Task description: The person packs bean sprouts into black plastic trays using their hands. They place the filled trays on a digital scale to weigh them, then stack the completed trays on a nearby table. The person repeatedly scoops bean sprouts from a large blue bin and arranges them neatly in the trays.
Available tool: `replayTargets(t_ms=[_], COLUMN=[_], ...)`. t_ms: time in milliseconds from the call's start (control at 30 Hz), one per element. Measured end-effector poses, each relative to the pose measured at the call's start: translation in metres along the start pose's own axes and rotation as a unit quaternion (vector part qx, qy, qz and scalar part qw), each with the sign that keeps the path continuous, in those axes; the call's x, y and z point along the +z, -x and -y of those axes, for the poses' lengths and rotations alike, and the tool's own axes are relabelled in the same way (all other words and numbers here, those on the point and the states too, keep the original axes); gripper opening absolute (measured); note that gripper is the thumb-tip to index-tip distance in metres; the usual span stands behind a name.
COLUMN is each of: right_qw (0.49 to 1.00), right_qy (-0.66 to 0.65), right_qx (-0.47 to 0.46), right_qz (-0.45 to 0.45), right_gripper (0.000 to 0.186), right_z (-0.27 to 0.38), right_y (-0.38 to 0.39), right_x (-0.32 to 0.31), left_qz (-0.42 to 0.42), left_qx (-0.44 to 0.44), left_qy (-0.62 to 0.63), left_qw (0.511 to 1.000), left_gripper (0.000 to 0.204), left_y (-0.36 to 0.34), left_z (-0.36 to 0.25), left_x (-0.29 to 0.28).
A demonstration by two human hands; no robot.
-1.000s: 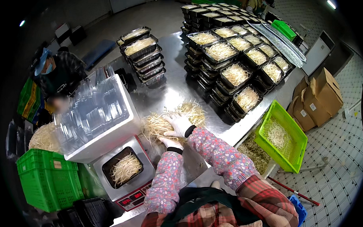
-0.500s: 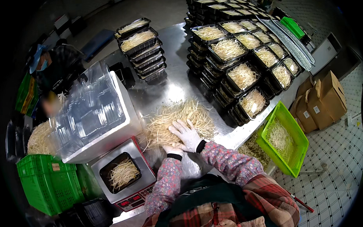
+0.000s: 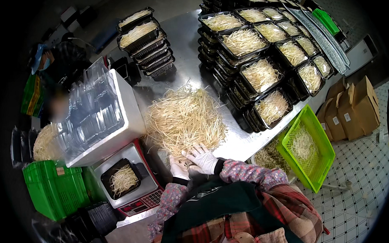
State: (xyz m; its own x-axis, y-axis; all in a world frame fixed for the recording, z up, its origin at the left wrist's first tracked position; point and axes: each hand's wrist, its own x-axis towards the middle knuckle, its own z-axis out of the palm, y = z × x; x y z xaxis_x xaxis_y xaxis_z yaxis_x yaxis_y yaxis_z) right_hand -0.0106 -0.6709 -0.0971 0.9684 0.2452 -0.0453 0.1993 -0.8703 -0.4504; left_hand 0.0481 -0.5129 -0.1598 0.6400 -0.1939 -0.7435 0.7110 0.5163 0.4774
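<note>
- At the far left, a co-worker in dark clothes is in the dim part of the room; below is a green crate.
- Next is a white foam box, filled with clear plastic lids.
- Just in front of this box there is a scale, which carries one black tray with some sprouts inside.
- Farther back, a stack of filled trays stands on the shiny metal table.
- In the middle, the loose heap of bean sprouts lies directly on the metal.
- The gloved left hand is at the near edge of the heap; I cannot tell if it grips any sprouts.
- Beside it, the gloved right hand rests on the same edge, its fingers apart and not clamped.
- To the right, high rows of packed trays cover the table side.
- Beyond the table are a lime-green basket with sprouts, brown cardboard boxes and the tiled floor.
</note>
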Motion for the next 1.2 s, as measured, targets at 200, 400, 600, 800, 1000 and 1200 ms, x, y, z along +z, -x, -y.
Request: replayTargets(t_ms=[200, 400, 600, 800, 1000, 1200], right_qw=[0.961, 0.994, 0.990, 0.993, 0.992, 0.993], right_qy=[-0.197, -0.071, 0.086, 0.095, 0.100, 0.077], right_qx=[-0.057, 0.003, 0.013, 0.021, 0.063, 0.077], right_qz=[0.185, -0.083, 0.111, 0.062, 0.053, 0.037], right_gripper=[0.047, 0.047, 0.070, 0.098, 0.111, 0.063], right_z=[-0.033, -0.073, -0.077, -0.074, -0.096, -0.101], right_y=[0.017, -0.036, 0.002, 0.086, 0.006, -0.041], right_x=[-0.062, -0.123, -0.082, -0.058, -0.065, -0.070], left_qz=[-0.019, 0.020, 0.128, 0.155, 0.064, 0.086], left_qx=[0.161, 0.469, 0.352, 0.368, 0.363, 0.314], left_qy=[-0.161, -0.574, -0.826, -0.810, -0.845, -0.854], left_qw=[0.974, 0.671, 0.420, 0.429, 0.388, 0.405], left_gripper=[0.048, 0.078, 0.074, 0.090, 0.138, 0.069], left_y=[0.054, 0.045, 0.064, 0.091, 0.040, -0.018], left_z=[-0.017, -0.040, -0.012, 0.001, -0.030, -0.049], left_x=[0.008, 0.031, 0.029, -0.020, 0.066, 0.069])
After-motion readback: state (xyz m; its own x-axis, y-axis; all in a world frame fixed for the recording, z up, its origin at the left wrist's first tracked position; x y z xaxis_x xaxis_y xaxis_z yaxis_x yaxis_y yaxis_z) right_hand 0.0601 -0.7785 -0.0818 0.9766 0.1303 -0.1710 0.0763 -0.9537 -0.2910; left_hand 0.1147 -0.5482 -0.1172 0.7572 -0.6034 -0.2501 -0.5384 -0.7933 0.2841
